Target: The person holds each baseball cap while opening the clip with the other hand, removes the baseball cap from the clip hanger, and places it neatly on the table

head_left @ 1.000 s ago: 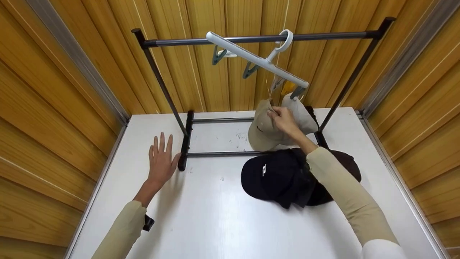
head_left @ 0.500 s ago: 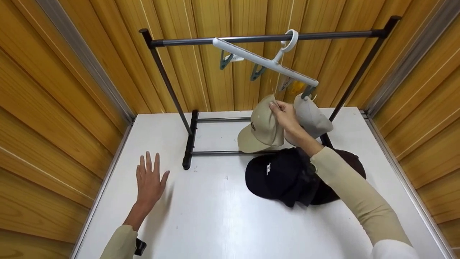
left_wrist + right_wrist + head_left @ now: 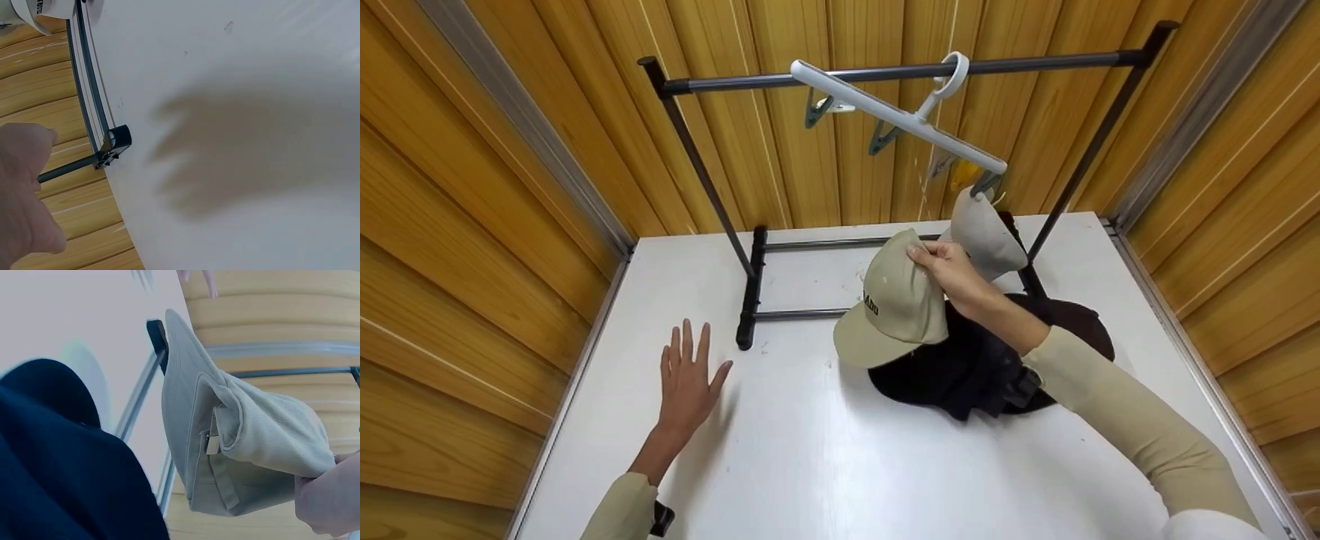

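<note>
My right hand (image 3: 956, 277) pinches the crown of a beige baseball cap (image 3: 904, 300), its brim pointing left and down. In the right wrist view the underside and back strap of this beige cap (image 3: 225, 439) show. Below and behind it lie dark caps, a black cap (image 3: 960, 375) and a dark brown cap (image 3: 1076, 322), partly hidden by my arm. A light grey cap (image 3: 986, 232) hangs from a clip at the right end of a white hanger (image 3: 900, 116). My left hand (image 3: 688, 390) hovers over the white surface with fingers spread, holding nothing.
The hanger hooks over the top bar (image 3: 720, 82) of a dark metal rack (image 3: 750, 300). Bare clips (image 3: 881, 139) hang along it. A yellow thing (image 3: 964, 174) shows behind the hanger. Wood-patterned walls (image 3: 465, 225) enclose the white surface (image 3: 795, 450).
My right hand has brought the beige cap away from the hanger, down and toward me, over the black cap. My left hand has drawn back slightly from the rack's left foot.
</note>
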A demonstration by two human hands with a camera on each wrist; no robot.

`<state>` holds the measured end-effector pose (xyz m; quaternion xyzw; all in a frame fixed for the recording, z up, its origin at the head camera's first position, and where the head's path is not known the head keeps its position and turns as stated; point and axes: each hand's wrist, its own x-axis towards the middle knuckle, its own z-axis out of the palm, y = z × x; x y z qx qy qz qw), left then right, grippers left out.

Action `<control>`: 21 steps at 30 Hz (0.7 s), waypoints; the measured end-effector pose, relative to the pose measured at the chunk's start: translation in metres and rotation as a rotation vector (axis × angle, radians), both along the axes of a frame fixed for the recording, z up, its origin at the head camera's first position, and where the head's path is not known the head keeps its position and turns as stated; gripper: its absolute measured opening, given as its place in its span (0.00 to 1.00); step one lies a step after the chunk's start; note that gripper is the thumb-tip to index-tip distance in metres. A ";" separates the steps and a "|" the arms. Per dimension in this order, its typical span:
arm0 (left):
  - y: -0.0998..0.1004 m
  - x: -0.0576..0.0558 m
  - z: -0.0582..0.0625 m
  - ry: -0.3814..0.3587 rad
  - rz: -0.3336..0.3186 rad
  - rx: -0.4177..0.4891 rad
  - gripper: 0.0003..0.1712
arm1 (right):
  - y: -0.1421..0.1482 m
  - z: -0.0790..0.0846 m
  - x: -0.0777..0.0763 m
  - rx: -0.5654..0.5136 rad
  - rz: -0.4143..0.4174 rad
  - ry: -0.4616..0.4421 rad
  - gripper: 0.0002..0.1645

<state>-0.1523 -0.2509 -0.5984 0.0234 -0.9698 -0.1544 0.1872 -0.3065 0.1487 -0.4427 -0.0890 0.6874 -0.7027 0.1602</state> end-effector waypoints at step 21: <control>-0.005 -0.056 0.003 -0.081 -0.002 0.038 0.50 | 0.017 -0.049 0.030 -0.090 0.078 -0.261 0.28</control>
